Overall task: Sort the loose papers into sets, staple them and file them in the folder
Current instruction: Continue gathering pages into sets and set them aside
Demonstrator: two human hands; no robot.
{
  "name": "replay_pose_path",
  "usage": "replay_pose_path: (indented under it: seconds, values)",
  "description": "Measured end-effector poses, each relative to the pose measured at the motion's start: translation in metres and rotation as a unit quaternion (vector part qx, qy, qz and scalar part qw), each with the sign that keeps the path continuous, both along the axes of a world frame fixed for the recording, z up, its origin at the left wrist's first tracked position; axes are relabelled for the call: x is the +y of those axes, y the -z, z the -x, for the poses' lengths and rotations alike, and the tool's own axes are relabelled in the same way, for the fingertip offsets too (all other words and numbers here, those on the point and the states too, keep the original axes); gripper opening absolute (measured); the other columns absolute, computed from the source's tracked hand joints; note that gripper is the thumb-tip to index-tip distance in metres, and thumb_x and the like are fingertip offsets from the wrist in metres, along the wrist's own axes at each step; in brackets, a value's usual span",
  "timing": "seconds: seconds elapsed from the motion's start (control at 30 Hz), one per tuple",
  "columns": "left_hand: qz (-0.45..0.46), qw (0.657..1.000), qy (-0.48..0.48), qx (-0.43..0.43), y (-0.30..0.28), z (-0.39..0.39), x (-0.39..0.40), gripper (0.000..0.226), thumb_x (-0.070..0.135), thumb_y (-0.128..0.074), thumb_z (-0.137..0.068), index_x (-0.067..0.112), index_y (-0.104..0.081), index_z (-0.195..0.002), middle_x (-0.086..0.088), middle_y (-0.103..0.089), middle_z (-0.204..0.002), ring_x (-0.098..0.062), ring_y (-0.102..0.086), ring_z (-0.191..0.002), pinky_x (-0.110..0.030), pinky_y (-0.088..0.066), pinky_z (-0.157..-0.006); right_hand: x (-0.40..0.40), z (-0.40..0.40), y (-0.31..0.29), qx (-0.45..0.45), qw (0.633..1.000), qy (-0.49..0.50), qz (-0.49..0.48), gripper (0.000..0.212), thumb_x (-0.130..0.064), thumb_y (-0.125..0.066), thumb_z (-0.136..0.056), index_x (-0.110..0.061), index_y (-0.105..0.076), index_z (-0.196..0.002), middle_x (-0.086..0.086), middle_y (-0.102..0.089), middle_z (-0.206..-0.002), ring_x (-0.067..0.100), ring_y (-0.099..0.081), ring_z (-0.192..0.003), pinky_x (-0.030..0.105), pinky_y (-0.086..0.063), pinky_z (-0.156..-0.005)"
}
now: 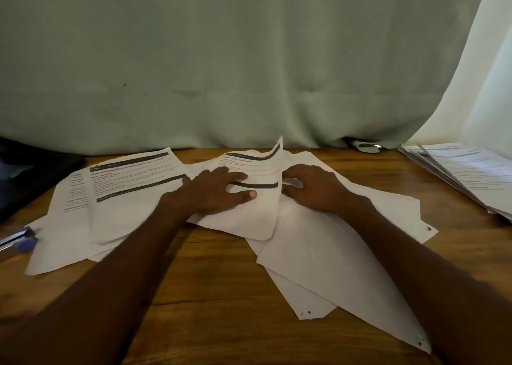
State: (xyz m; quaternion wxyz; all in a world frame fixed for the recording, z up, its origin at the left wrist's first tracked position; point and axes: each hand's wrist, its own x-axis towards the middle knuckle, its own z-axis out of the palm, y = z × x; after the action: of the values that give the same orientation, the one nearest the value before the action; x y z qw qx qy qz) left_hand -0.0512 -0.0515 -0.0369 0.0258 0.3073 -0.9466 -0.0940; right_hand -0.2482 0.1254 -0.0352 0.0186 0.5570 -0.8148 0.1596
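Loose papers lie spread over the wooden table [210, 295]. A printed sheet [257, 168] with black bars sits in the middle, its right edge curled upward. My left hand [219, 190] presses flat on this sheet with fingers spread. My right hand [313, 187] is just right of the curled edge, fingers curled in and pinching paper there. More printed pages [124, 193] overlap at the left, and blank-side sheets [332, 254] fan out toward the front right. A blue stapler [16, 241] lies at the left edge, and a dark flat object [27, 176], possibly the folder, lies behind it.
A stack of printed papers [471, 176] sits at the far right of the table. A pale green curtain [249, 74] hangs along the back edge. Bare wood shows at the front between my forearms.
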Motion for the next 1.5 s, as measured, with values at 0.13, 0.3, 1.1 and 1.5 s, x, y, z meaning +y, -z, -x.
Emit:
replay_pose_path:
  seconds: [0.13,0.3,1.1,1.5]
  values:
    - [0.050,0.994,-0.093,-0.025,-0.004,-0.010,-0.009,0.093,0.097,-0.033,-0.078,0.038,-0.044,-0.149,-0.007,-0.041,-0.158,-0.036,-0.042,-0.141,-0.064,-0.033,-0.113,0.002,0.007,0.001,-0.049,0.997,0.031,0.049,0.031,-0.058,-0.064,-0.092,-0.040,-0.068,-0.116,-0.017,-0.062,-0.132,0.011,-0.055,-0.122,0.040,-0.044,-0.107]
    - [0.069,0.984,-0.166,-0.004,-0.007,-0.014,-0.003,0.075,0.078,-0.043,-0.093,0.021,-0.051,-0.142,-0.013,-0.045,-0.150,-0.040,-0.042,-0.138,-0.068,-0.030,-0.112,-0.001,0.004,0.002,-0.052,0.993,0.052,0.094,0.022,-0.053,-0.067,-0.092,-0.033,-0.071,-0.098,-0.014,-0.067,-0.114,0.013,-0.060,-0.109,0.042,-0.050,-0.098]
    - [-0.032,0.978,0.099,0.180,-0.011,0.025,0.077,0.087,0.091,-0.048,-0.077,0.029,-0.060,-0.137,0.009,-0.058,-0.144,-0.014,-0.053,-0.130,-0.036,-0.043,-0.103,0.006,0.009,-0.020,-0.087,0.959,0.128,0.236,0.012,-0.033,-0.067,-0.096,-0.025,-0.074,-0.102,-0.007,-0.073,-0.102,0.011,-0.067,-0.095,0.027,-0.052,-0.084]
    - [0.043,0.992,0.092,0.072,0.003,0.035,0.081,0.060,0.069,-0.046,-0.097,0.032,-0.052,-0.144,0.010,-0.049,-0.151,-0.014,-0.045,-0.138,-0.048,-0.033,-0.115,0.053,0.068,-0.048,-0.048,0.988,0.146,-0.013,0.055,-0.068,-0.074,-0.078,-0.015,-0.071,-0.092,0.000,-0.064,-0.100,0.022,-0.063,-0.097,0.033,-0.048,-0.080]
